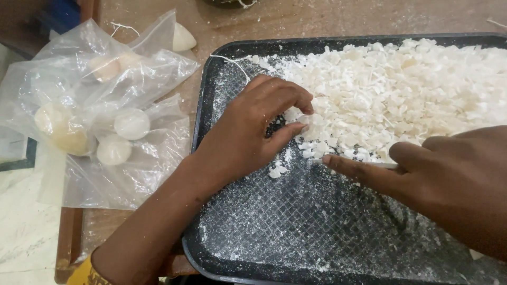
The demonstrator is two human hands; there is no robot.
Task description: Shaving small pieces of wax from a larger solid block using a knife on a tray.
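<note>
Wooden tabletop, dusted white, on which a black tray (203, 113) of white wax flakes (401, 89) is worked.

The left hand (248, 132) is curled, fingertips pinching flakes at the pile's edge; the right hand (443, 179) is closed on a thin blade (385, 165), apparently for chopping. Clear plastic bags (100, 105) holding 4 or so pale round lumps are kept left.

Crumpled clear plastic bags (100, 105) left of the black tray (203, 105), holding round white and cream pieces (132, 124)
</note>
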